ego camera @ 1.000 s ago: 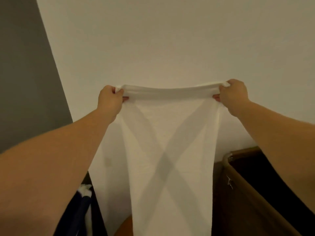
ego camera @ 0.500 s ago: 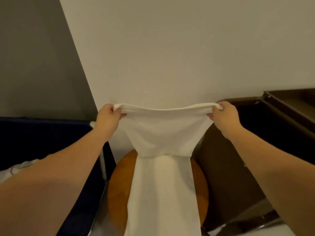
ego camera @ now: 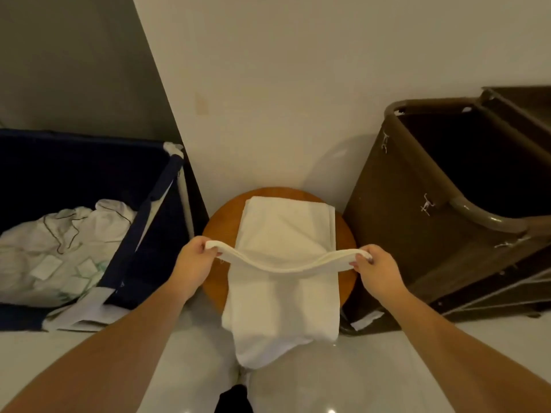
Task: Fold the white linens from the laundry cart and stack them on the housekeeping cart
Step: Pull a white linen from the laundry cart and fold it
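Well, the job is only partly done. The left hand (ego camera: 193, 260) and the right hand (ego camera: 377, 268) each pinch one end of a white cloth (ego camera: 283, 305), with fingers curled round its top edge. The cloth lies half folded on a round stool (ego camera: 222, 225) and hangs off the front. More white laundry (ego camera: 59, 242) sits crumpled in the blue cart (ego camera: 167, 186). No folded cloth shows on the brown cart (ego camera: 402, 204) yet. Nothing seems to block the way there.

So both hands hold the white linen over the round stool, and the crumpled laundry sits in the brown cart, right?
Not quite: the head view shows the crumpled laundry in the dark blue cart on the left, not the brown cart.
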{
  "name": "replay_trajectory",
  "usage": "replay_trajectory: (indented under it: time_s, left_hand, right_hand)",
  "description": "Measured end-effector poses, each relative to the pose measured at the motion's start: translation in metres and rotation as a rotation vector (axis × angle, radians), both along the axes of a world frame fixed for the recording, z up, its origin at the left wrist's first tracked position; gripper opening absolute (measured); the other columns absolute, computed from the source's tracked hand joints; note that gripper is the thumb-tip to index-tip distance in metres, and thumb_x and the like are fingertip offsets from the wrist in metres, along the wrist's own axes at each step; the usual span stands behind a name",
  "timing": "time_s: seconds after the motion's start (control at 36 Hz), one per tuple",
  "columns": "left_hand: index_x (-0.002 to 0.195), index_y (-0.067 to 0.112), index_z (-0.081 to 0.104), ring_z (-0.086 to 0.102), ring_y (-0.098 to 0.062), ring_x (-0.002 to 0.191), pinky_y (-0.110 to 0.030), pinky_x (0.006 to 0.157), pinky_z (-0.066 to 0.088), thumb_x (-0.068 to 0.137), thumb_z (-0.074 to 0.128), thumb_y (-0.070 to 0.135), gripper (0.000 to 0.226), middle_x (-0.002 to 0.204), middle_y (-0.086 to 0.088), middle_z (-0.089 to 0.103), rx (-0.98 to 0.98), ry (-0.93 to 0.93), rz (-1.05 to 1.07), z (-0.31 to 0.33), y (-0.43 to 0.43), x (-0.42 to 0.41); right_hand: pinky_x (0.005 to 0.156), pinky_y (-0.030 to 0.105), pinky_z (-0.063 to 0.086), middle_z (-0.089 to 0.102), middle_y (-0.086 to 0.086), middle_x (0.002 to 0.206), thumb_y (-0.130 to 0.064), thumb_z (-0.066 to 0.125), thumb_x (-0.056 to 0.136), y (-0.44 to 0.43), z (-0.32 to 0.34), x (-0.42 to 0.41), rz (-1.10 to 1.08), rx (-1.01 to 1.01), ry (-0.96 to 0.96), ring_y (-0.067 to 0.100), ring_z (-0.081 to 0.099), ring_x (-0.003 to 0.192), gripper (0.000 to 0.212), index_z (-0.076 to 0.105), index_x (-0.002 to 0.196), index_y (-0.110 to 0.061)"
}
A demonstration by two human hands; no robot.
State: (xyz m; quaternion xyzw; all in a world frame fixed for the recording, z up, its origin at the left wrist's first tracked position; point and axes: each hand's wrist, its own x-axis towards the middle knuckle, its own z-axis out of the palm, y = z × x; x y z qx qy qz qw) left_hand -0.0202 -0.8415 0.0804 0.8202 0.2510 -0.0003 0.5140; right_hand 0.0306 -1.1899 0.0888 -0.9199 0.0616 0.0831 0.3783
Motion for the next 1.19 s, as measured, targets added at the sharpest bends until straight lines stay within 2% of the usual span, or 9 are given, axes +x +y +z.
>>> replay_trajectory:
  time_s: [0.28,0.44,0.56,0.67,0.72,0.89,0.97,1.08,1.19]
  left_hand:
    - [0.089,0.006,0.069,0.058,-0.025,0.094,-0.028,0.080,0.045,0.087,0.047,-0.007,0.026,0.100,-0.005,0.064,-0.077,0.342,-0.061,-0.081,-0.021,-0.052]
    - [0.084,0.005,0.067,0.057,-0.023,0.090,-0.024,0.066,0.041,0.085,0.054,-0.001,0.014,0.097,-0.008,0.066,-0.032,0.459,-0.087,-0.113,-0.021,-0.051]
    - [0.082,0.008,0.064,0.054,-0.016,0.078,-0.022,0.059,0.038,0.085,0.051,0.000,0.015,0.090,-0.007,0.063,0.036,0.469,-0.129,-0.118,-0.020,-0.036]
    - [0.087,0.009,0.064,0.052,-0.011,0.075,-0.023,0.060,0.038,0.086,0.052,0.001,0.014,0.087,-0.004,0.062,0.060,0.427,-0.137,-0.120,-0.018,-0.003]
    - [0.088,0.011,0.063,0.056,-0.017,0.084,-0.026,0.068,0.040,0.087,0.052,0.002,0.015,0.093,-0.004,0.063,0.062,0.410,-0.130,-0.123,-0.016,0.019]
    - [0.105,0.010,0.061,0.059,-0.027,0.104,-0.039,0.095,0.048,0.092,0.055,0.007,0.014,0.114,-0.010,0.063,-0.020,0.380,-0.084,-0.155,0.007,0.106]
    - [0.115,0.010,0.060,0.055,-0.023,0.107,-0.033,0.097,0.044,0.096,0.055,0.015,0.021,0.113,-0.003,0.059,0.003,0.360,-0.078,-0.172,0.021,0.167]
    - [0.080,0.023,0.053,0.050,-0.017,0.090,-0.023,0.071,0.039,0.097,0.050,0.016,0.019,0.086,0.006,0.052,0.069,0.315,-0.113,-0.200,0.035,0.246]
    - [0.080,0.018,0.060,0.058,-0.025,0.089,-0.032,0.075,0.044,0.096,0.049,0.023,0.020,0.086,-0.003,0.059,0.100,0.336,-0.113,-0.230,0.049,0.314]
  right_hand:
    - [0.068,0.027,0.048,0.063,0.007,0.090,-0.014,0.050,0.093,-0.001,-0.076,-0.057,0.029,-0.017,0.379,0.023,0.059,0.085,0.013,0.061,0.087,-0.018]
    - [0.073,0.027,0.048,0.065,0.014,0.097,-0.010,0.057,0.091,0.001,-0.108,-0.062,0.050,-0.026,0.593,0.024,0.061,0.089,0.015,0.068,0.097,-0.004]
    - [0.083,0.040,0.053,0.067,0.021,0.097,-0.011,0.055,0.089,0.001,-0.119,-0.049,0.009,-0.062,0.576,0.032,0.063,0.092,0.020,0.069,0.095,0.002]
    - [0.086,0.035,0.050,0.066,0.012,0.096,-0.014,0.056,0.091,0.001,-0.118,-0.013,-0.008,-0.053,0.530,0.026,0.061,0.091,0.016,0.070,0.096,-0.007]
    - [0.092,0.035,0.049,0.064,0.007,0.102,-0.015,0.056,0.092,0.002,-0.121,0.012,-0.025,-0.036,0.510,0.025,0.060,0.099,0.018,0.068,0.104,-0.009]
    - [0.080,0.024,0.041,0.057,0.002,0.115,-0.012,0.053,0.095,0.023,-0.146,0.097,-0.106,-0.009,0.459,0.018,0.052,0.098,0.022,0.062,0.114,-0.019]
    - [0.089,0.032,0.046,0.055,0.007,0.125,-0.012,0.051,0.095,0.036,-0.168,0.151,-0.148,-0.030,0.449,0.026,0.054,0.109,0.031,0.056,0.126,-0.017]
    - [0.087,0.031,0.043,0.052,0.007,0.127,-0.016,0.055,0.094,0.051,-0.203,0.221,-0.237,-0.070,0.418,0.027,0.053,0.111,0.038,0.051,0.132,-0.017]
    - [0.086,0.038,0.048,0.053,0.007,0.120,-0.027,0.056,0.093,0.058,-0.235,0.278,-0.320,-0.120,0.385,0.023,0.052,0.099,0.040,0.048,0.131,-0.020]
